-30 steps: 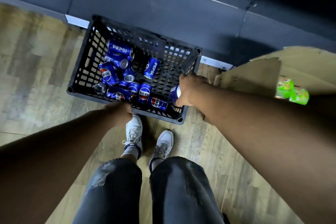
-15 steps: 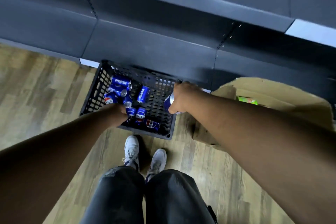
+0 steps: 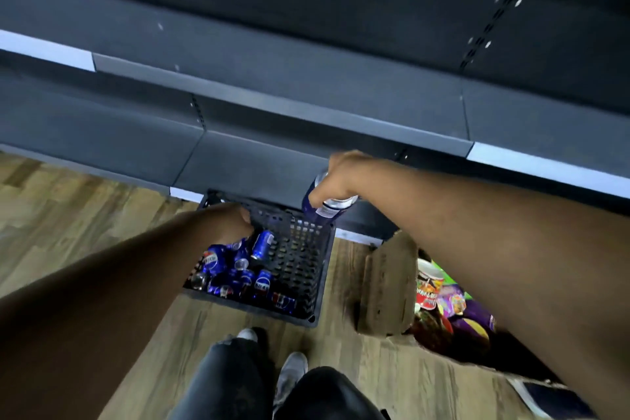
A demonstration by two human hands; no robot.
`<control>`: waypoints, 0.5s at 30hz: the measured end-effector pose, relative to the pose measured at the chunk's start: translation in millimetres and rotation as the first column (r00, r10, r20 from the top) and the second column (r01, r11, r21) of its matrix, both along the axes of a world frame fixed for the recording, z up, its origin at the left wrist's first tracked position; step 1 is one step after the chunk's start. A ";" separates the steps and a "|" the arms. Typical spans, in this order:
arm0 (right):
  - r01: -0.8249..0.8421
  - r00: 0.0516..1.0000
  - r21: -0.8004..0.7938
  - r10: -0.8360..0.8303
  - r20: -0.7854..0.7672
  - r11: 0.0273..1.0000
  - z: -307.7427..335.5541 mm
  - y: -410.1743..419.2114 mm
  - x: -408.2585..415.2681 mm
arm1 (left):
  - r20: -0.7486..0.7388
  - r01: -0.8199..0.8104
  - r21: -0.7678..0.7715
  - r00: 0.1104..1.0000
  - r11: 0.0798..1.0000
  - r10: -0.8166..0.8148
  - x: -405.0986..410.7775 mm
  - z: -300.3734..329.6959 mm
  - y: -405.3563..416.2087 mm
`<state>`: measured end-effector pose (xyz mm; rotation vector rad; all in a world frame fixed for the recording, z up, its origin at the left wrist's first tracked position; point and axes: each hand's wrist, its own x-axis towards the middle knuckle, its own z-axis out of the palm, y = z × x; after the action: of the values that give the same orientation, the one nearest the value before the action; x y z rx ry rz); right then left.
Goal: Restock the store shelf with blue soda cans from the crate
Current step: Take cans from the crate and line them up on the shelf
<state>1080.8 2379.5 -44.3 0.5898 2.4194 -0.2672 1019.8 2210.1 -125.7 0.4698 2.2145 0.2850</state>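
Above the crate [image 3: 306,283], right hand [image 3: 341,177] grips a can [image 3: 324,208].

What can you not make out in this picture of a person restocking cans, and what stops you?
- Left hand, head view: motion blur hides whether it holds a can.
- Held can: the right hand covers its label.
- Crate: the left forearm hides its left side, so the cans cannot be counted.
- Cardboard box: the right arm covers most of its contents.
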 end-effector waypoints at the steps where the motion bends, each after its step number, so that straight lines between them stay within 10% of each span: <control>1: 0.026 1.000 -0.035 -0.026 -0.003 0.999 8.3 0.6 -2.4 | -0.014 -0.012 0.026 1.000 1.000 0.013 -7.0 2.0 -1.7; 15: 0.135 0.983 -0.157 -0.152 -0.104 0.978 127.0 -19.8 -40.5 | -0.061 0.000 0.019 0.998 1.000 0.001 -76.0 110.4 -19.0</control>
<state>1040.3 2359.7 82.7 0.6988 2.4429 -0.5528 943.8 2191.1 -15.3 0.4944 2.2731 0.2960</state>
